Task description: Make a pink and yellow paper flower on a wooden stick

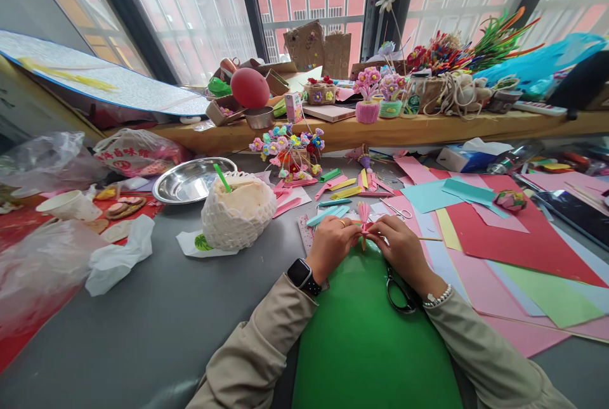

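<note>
My left hand [332, 239] and my right hand [401, 245] meet above the far end of a smooth green surface [371, 339]. Between their fingertips they pinch a small folded pink paper piece [364, 211], with its pleated end pointing up. Its lower part is mostly covered by the fingers. Black-handled scissors [402, 298] lie under my right wrist, blades hidden. A thin wooden stick [431, 239] juts out to the right of my right hand. Just beyond the hands lie folded paper strips [346, 191] in pink, yellow, green and blue, and small pale-handled scissors [398, 208].
Left of my hands stands a coconut in white foam netting [239, 211] with a green straw, beside a metal plate [190, 182]. Coloured paper sheets [518, 244] spread on the right. Yarn flowers [288, 149] stand ahead, below a crowded wooden ledge [328, 134].
</note>
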The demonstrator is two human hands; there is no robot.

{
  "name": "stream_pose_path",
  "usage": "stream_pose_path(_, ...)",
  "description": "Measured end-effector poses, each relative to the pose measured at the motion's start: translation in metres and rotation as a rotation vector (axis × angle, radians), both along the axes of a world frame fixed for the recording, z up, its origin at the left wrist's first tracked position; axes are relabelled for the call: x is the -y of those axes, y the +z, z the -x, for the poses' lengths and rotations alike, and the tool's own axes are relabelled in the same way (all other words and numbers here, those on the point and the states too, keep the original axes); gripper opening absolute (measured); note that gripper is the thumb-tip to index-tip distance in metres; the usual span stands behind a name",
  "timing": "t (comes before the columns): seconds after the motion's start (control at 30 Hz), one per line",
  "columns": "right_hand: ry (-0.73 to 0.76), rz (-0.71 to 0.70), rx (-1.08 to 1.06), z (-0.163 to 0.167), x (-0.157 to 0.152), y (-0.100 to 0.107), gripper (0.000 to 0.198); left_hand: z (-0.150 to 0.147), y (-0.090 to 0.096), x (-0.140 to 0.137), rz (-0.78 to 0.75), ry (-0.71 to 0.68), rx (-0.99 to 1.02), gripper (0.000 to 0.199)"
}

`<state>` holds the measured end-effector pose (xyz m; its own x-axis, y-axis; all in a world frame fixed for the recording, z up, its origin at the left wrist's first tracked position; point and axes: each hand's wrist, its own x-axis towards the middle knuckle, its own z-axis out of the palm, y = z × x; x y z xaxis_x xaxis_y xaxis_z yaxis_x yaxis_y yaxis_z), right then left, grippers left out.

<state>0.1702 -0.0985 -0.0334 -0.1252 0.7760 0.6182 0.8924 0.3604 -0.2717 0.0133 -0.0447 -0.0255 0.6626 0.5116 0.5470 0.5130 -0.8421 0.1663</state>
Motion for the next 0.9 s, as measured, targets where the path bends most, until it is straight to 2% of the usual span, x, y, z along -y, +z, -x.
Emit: stream_pose_path(0.9,-0.013,0.010,0.035,-0.0009,-0.0002,-0.0004,0.017,0.0003,0.0001,0.0004,0.009,-0.007,-0.002,0.010)
